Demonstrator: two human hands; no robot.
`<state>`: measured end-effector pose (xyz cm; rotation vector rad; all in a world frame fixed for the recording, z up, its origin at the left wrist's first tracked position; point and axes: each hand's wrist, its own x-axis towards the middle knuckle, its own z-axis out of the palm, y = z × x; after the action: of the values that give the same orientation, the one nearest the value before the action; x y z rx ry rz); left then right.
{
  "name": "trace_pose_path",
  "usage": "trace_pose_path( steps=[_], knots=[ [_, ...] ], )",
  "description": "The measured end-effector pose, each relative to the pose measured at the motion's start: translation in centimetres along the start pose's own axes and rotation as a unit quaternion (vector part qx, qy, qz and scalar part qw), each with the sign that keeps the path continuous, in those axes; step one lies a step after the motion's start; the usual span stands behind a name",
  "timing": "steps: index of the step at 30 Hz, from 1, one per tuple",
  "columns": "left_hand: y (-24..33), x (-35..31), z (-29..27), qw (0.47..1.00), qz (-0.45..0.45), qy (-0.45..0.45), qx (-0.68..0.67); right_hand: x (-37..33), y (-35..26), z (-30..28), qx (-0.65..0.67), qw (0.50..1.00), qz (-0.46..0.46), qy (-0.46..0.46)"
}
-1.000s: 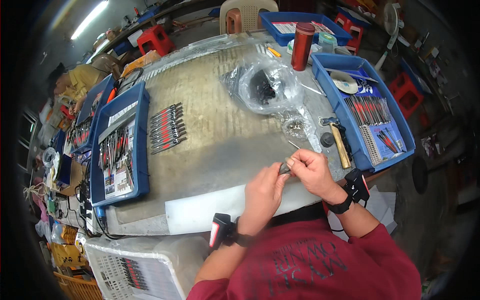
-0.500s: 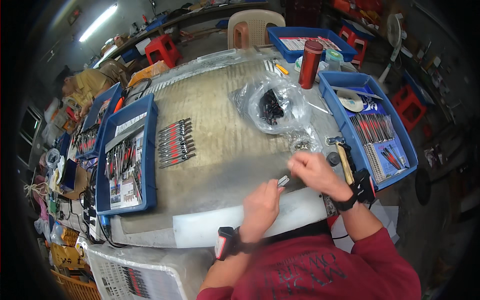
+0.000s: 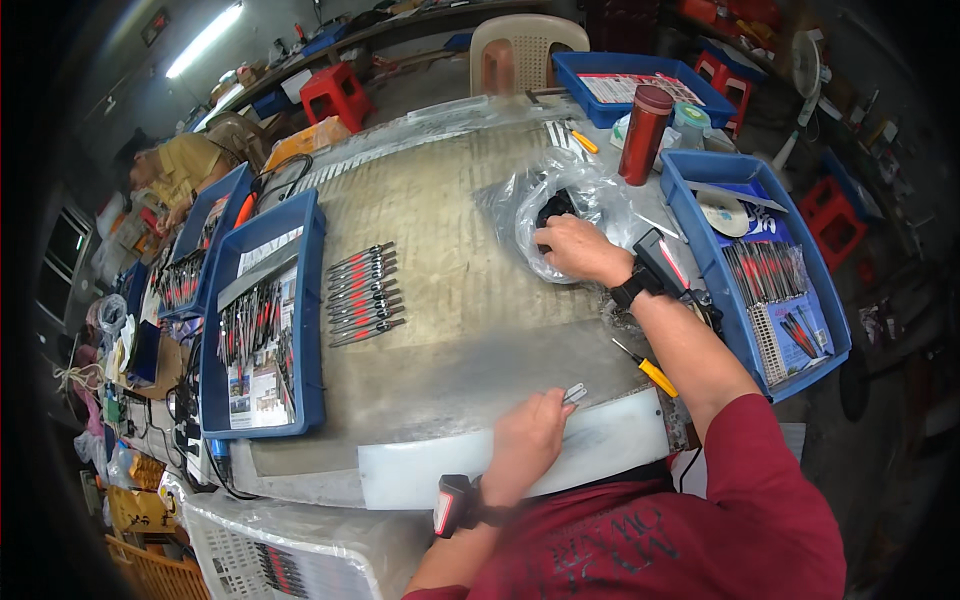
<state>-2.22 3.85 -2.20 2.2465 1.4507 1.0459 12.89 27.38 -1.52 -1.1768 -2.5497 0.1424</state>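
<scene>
My left hand (image 3: 530,435) is closed near the table's front edge, pinching a small flat metal piece (image 3: 575,393) whose end juts past the fingertips. Out over the table, my right hand (image 3: 580,247) reaches down into a clear plastic bag (image 3: 525,225) of small black parts (image 3: 556,207). Its fingers are curled, with their tips among the parts, so what they grip is hidden. Beneath my right forearm lies a yellow-handled screwdriver (image 3: 657,378). A white strip (image 3: 420,470) runs along the front edge under my left hand.
Several red-and-black slim tools (image 3: 362,295) lie in a row left of centre. Blue trays (image 3: 312,330) (image 3: 835,330) of similar pieces flank the work area. A red flask (image 3: 646,135) stands at the back right. Another person (image 3: 185,165) sits at the far left.
My right hand has moved from beside the left hand, forward and left into the plastic bag. The screwdriver now shows. My left hand keeps its grip on the metal piece; the view has shifted slightly.
</scene>
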Motion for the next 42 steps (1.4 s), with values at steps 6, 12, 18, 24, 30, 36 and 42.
trace_pose_path(
  steps=[6, 12, 18, 24, 30, 36, 42],
  knots=[
    [0.0, 0.0, 0.1, 1.000, 0.001, 0.002, -0.007, 0.0, -0.1, 0.0, -0.027, 0.998, 0.056, -0.025],
    [0.1, -0.1, -0.2, 1.000, 0.011, 0.020, -0.001, -1.6, 0.0, -3.2, 0.095, 0.985, 0.132, 0.050],
    [0.6, 0.1, -0.8, 0.998, 0.043, 0.044, 0.022, -5.5, -2.5, -6.7, 0.294, 0.942, 0.145, 0.065],
    [1.7, 0.0, -1.7, 0.999, 0.034, 0.041, 0.000, -11.4, -7.0, -8.0, 0.554, 0.813, 0.153, 0.091],
    [2.7, -0.3, -1.7, 0.998, 0.053, 0.035, -0.003, -15.6, -10.2, -7.2, 0.629, 0.729, 0.217, 0.162],
    [3.2, -0.6, -1.6, 0.998, 0.064, 0.027, -0.006, -17.8, -11.0, -6.7, 0.700, 0.653, 0.239, 0.161],
    [3.7, -0.9, -1.7, 0.997, 0.075, 0.021, 0.000, -18.9, -11.6, -6.4, 0.659, 0.692, 0.244, 0.164]
  ],
)
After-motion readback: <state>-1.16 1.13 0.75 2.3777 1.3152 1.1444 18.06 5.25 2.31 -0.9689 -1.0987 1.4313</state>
